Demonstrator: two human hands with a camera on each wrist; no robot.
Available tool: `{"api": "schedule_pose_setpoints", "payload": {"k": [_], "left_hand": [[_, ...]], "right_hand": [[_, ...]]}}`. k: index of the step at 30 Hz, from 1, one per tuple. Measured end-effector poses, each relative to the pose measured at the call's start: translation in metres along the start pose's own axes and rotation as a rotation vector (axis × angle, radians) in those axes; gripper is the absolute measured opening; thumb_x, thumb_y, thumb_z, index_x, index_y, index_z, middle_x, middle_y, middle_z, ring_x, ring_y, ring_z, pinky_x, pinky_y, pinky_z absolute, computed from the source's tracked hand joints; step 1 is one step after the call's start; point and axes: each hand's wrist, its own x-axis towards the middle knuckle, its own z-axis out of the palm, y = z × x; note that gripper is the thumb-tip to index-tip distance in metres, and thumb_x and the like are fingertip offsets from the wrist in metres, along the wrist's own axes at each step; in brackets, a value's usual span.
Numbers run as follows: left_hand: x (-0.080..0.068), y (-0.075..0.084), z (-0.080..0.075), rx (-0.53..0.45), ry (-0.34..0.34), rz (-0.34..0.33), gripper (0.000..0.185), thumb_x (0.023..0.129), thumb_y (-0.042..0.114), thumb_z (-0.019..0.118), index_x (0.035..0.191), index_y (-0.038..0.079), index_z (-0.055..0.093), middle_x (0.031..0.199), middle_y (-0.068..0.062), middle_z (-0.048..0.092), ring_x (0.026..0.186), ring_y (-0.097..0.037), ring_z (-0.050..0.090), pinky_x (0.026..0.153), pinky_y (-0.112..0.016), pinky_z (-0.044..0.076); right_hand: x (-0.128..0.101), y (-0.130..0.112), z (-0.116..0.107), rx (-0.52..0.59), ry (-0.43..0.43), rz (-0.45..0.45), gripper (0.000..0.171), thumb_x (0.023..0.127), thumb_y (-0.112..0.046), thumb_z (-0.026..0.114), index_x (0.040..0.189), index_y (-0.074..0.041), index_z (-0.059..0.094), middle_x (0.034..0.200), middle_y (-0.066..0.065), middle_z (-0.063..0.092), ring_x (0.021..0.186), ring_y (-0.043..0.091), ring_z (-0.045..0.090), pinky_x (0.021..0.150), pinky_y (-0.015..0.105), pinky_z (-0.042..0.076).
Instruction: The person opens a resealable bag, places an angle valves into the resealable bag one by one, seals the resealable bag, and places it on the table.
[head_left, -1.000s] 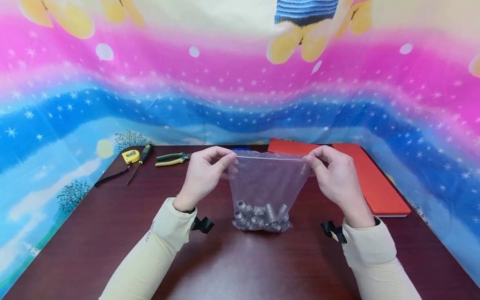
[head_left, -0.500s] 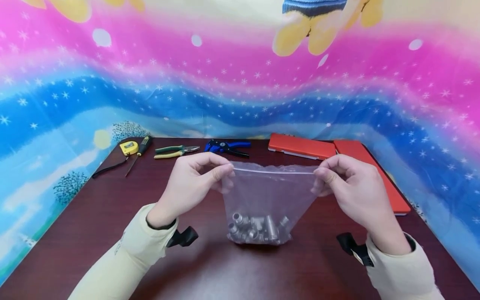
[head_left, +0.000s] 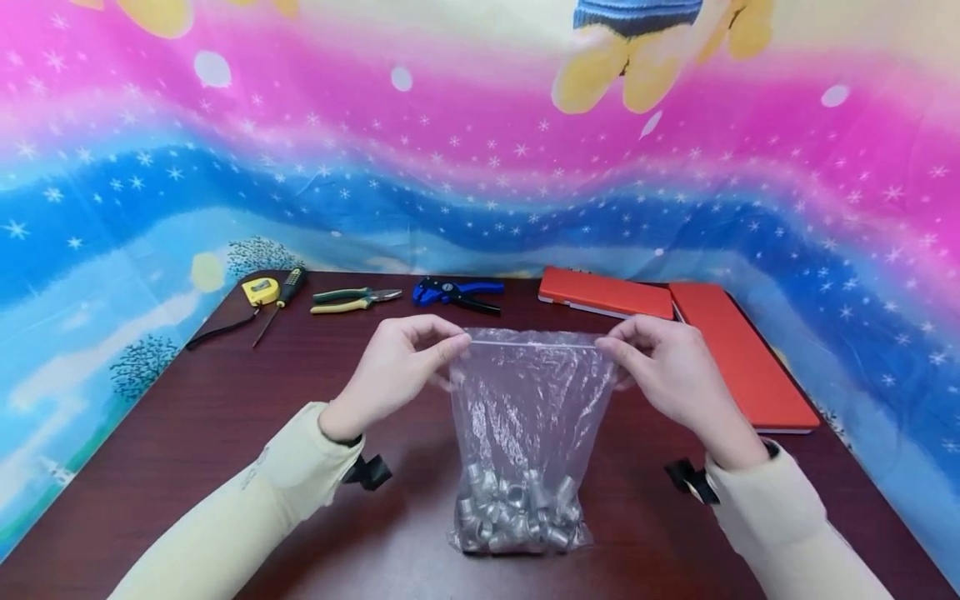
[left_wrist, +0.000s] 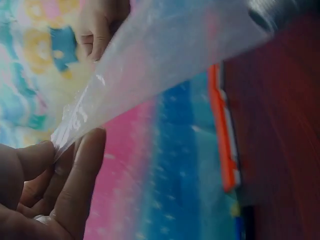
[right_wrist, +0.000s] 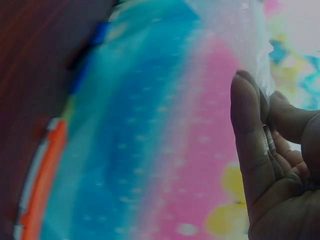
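A clear zip bag (head_left: 525, 400) hangs upright between my two hands, with several silvery metal pipe fittings (head_left: 517, 512) piled in its bottom. My left hand (head_left: 401, 367) pinches the top left corner between thumb and fingers. At the top right corner, my right hand (head_left: 667, 371) has the same kind of pinch. In the left wrist view the plastic (left_wrist: 150, 65) stretches away from the fingertips. The right wrist view shows thumb and fingers closed on the bag's edge (right_wrist: 267, 75). Whether the bag's bottom touches the table I cannot tell.
Along the back of the dark wooden table (head_left: 247, 433) lie a yellow tape measure (head_left: 260, 291), a screwdriver (head_left: 281, 304), pliers (head_left: 356, 300) and blue-black wire strippers (head_left: 457, 293). Two red cases (head_left: 607, 292) lie at the back right. A printed cloth (head_left: 480, 167) hangs behind.
The bag first came nearer with my hands spreading apart. Since then my hands have drawn closer together, and the bag's bottom has swung nearer and lower in view. Both corners stay pinched.
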Motion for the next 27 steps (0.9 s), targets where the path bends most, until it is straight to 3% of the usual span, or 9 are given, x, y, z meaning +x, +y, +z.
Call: {"api": "schedule_pose_setpoints", "payload": {"k": [4,9,13,16,23,27], "left_hand": [[0.027,-0.024,-0.001,0.041,0.0,-0.074,0.018,0.095,0.02,0.068,0.102,0.004,0.073,0.086,-0.014,0.068,0.064,-0.03,0.068,0.061,-0.043,0.058],[0.054,-0.06,-0.002,0.047,-0.014,-0.193,0.017,0.096,0.018,0.067,0.102,0.002,0.072,0.085,-0.015,0.068,0.064,-0.027,0.068,0.061,-0.044,0.058],[0.071,-0.086,0.0,0.06,-0.035,-0.309,0.018,0.096,0.016,0.066,0.101,-0.001,0.071,0.082,-0.017,0.068,0.061,-0.025,0.067,0.06,-0.042,0.058],[0.081,-0.102,0.002,0.15,-0.045,-0.369,0.017,0.095,0.015,0.067,0.1,-0.001,0.072,0.081,-0.014,0.069,0.058,-0.024,0.067,0.057,-0.039,0.058],[0.099,-0.127,0.007,0.407,-0.041,-0.414,0.014,0.092,0.02,0.073,0.089,0.006,0.076,0.073,-0.007,0.07,0.052,-0.02,0.067,0.051,-0.034,0.056],[0.098,-0.131,0.007,0.419,-0.044,-0.454,0.017,0.093,0.022,0.071,0.094,0.005,0.076,0.078,-0.009,0.071,0.051,-0.019,0.066,0.051,-0.033,0.056]], "right_hand": [[0.033,0.026,0.014,0.077,-0.114,0.082,0.016,0.095,-0.023,0.068,0.094,-0.007,0.069,0.075,0.005,0.07,0.064,0.02,0.069,0.059,0.033,0.058],[0.066,0.054,0.033,0.083,-0.244,0.17,0.018,0.095,-0.022,0.068,0.092,-0.004,0.069,0.077,0.01,0.069,0.064,0.023,0.07,0.057,0.035,0.058],[0.084,0.075,0.051,0.028,-0.323,0.198,0.018,0.095,-0.021,0.068,0.09,-0.003,0.071,0.075,0.01,0.068,0.063,0.024,0.069,0.06,0.04,0.058],[0.092,0.089,0.065,-0.056,-0.366,0.18,0.018,0.095,-0.02,0.068,0.088,-0.004,0.072,0.072,0.008,0.067,0.063,0.024,0.069,0.06,0.039,0.058],[0.1,0.104,0.089,-0.314,-0.371,0.042,0.017,0.093,-0.022,0.07,0.083,-0.009,0.073,0.068,0.0,0.064,0.055,0.015,0.06,0.055,0.03,0.049],[0.099,0.103,0.094,-0.311,-0.403,0.098,0.018,0.095,-0.024,0.068,0.088,-0.009,0.073,0.069,0.002,0.064,0.057,0.016,0.06,0.056,0.031,0.049]]}}
